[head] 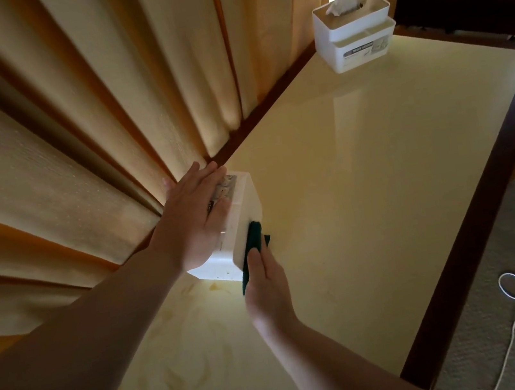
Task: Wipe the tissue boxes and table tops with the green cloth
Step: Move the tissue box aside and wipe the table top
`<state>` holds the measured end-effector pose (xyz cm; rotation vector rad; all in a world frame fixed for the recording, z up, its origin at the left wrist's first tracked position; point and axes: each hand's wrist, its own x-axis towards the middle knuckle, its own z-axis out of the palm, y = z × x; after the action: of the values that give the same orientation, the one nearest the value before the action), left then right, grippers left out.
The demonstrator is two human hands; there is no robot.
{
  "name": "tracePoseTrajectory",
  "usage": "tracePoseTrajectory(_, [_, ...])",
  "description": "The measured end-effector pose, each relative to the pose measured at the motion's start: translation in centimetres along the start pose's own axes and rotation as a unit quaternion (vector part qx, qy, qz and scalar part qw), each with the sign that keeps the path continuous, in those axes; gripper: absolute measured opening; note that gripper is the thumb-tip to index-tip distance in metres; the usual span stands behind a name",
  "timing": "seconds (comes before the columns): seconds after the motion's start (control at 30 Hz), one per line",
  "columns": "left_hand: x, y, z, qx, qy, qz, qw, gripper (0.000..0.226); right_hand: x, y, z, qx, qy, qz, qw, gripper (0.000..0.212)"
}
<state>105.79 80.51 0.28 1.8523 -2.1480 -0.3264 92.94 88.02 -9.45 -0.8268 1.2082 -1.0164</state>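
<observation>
Glossy yellow tabletop (pixel 364 177): I am watching the flat left hand (pixel 197 219) steadying the white plastic tissue box (pixel 243 217); right hand (pixel 265 283) pressing the dark green cloth (pixel 252 243) flat, best in even strokes.

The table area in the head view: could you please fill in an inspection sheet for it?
Surface: glossy cream table top with dark wood rim.
Job's things: near tissue box being wiped on its side with the green cloth; far tissue box upright at the far end, tissue poking out.
Clutter: nothing seen.
Hands: left hand flat on the near box; right hand presses the cloth.
Cables: white cord looped on the carpet.
Surroundings: curtains at left.
</observation>
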Motion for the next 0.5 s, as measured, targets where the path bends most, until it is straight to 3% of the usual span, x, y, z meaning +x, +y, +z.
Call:
tracePoseTrajectory(0.2, [-0.1, 0.2, 0.1, -0.016, 0.007, -0.008, 1.0, 0.07, 7.7, -4.0, -0.8, 0.005, 0.003, 0.008, 1.0, 0.054])
tracePoseTrajectory(0.3, [-0.3, 0.3, 0.2, -0.012, 0.011, -0.016, 1.0, 0.066, 6.4, -3.5, -1.1, 0.011, -0.016, -0.028, 0.999, 0.048])
tracePoseTrajectory(0.5, [-0.4, 0.2, 0.5, -0.024, 0.02, -0.025, 0.999, 0.065, 0.1, -0.2, -0.6, 0.038, -0.018, -0.018, 0.999, 0.048])
